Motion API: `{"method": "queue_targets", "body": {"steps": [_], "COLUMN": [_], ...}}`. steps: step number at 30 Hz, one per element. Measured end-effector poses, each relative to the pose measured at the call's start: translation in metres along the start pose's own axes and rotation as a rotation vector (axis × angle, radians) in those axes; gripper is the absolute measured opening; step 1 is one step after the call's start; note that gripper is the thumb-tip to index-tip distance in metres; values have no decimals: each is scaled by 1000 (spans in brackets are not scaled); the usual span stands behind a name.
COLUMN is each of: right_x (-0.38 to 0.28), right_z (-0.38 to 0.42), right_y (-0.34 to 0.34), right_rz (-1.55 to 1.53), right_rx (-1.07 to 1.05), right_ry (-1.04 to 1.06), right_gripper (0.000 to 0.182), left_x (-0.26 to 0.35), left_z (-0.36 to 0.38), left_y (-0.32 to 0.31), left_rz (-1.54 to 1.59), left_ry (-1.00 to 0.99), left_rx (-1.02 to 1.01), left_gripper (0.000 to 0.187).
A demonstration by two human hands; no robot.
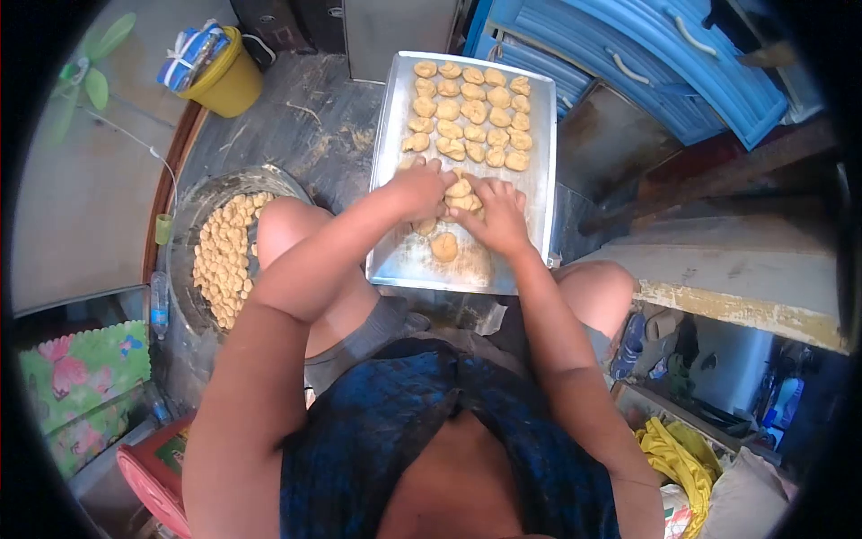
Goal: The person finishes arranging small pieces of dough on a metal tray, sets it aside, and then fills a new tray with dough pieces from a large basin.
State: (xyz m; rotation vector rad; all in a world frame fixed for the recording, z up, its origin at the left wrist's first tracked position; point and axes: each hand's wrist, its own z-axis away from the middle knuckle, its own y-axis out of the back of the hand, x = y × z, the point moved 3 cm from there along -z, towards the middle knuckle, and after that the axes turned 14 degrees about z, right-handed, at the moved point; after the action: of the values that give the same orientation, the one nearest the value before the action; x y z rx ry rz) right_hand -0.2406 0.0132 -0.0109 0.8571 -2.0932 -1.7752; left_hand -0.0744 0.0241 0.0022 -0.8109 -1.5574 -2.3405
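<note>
A metal baking tray [534, 247] lies before me across my lap, with rows of yellowish dough pieces [474, 111] on its far part. A small cluster of dough pieces [462, 192] sits between my hands. My left hand [420, 190] is closed at the cluster's left side, its fingers curled down and their tips partly hidden. From the right, my right hand [496, 216] grips the cluster, thumb below and fingers above. A single round dough piece [444, 247] lies on the tray nearer to me, and another [425, 226] shows partly under my left hand.
A wide round basin [184, 251] to my left holds many more dough pieces. A yellow bucket [229, 85] with packages stands farther back. Blue drawers [611, 58] are at the far right, a worn wooden ledge [745, 301] at the right. A plastic bottle [160, 305] stands beside the basin.
</note>
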Motion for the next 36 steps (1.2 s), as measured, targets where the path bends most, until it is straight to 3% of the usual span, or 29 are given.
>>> {"method": "queue_targets", "body": {"steps": [3,6,8,10,12,13,14,15,19,20,22,23,26,28,30,32,34,36], "right_x": [4,10,10,14,7,6,6,7,-6,-8,-13,-16,-12,-1,3,10,17,17], "right_z": [10,20,19,10,1,-7,-15,-21,-51,-52,-56,-56,-44,-35,-33,-36,-39,-37], "right_y": [1,7,6,-2,5,5,4,-1,-11,-21,-40,-31,-12,-17,-23,-23,-21,-20], "right_rz": [-161,-203,-211,-302,-279,-306,-331,-481,-384,-382,-52,-47,-157,-120,-156,-190,-390,-324], "right_rx": [-212,-246,-219,-327,-293,-331,-367,-255,-42,-44,-64,-141,-93,-205,-241,-147,81,95], "right_ry": [6,133,130,48,57,17,-21,-70,-210,-211,-107,-157,-293,-259,-110,-175,-351,-324], "right_gripper": [53,50,47,48,40,37,33,32,32,32,32,37,38,43,50,43,34,29], "left_x": [2,12,17,8,-14,-22,-28,-34,-49,-51,-49,-50,-44,-38,-35,-32,-21,-22], "left_z": [8,33,43,43,39,38,36,33,21,21,17,16,12,8,8,3,4,-4], "left_y": [-25,-33,-32,-20,-11,-11,-11,-11,-9,-10,-12,-10,-8,-9,-5,-1,0,-9], "left_rz": [77,200,343,346,368,236,229,250,320,351,320,282,215,247,84,128,106,69], "left_ry": [9,43,-14,-29,-3,-4,1,-10,83,128,129,128,110,157,184,154,-84,-90], "left_rx": [22,22,68,130,484,619,621,635,673,707,713,718,724,714,763,787,765,652], "left_gripper": [61,56,53,47,40,38,38,37,35,33,30,27,23,22,30,34,35,34]}}
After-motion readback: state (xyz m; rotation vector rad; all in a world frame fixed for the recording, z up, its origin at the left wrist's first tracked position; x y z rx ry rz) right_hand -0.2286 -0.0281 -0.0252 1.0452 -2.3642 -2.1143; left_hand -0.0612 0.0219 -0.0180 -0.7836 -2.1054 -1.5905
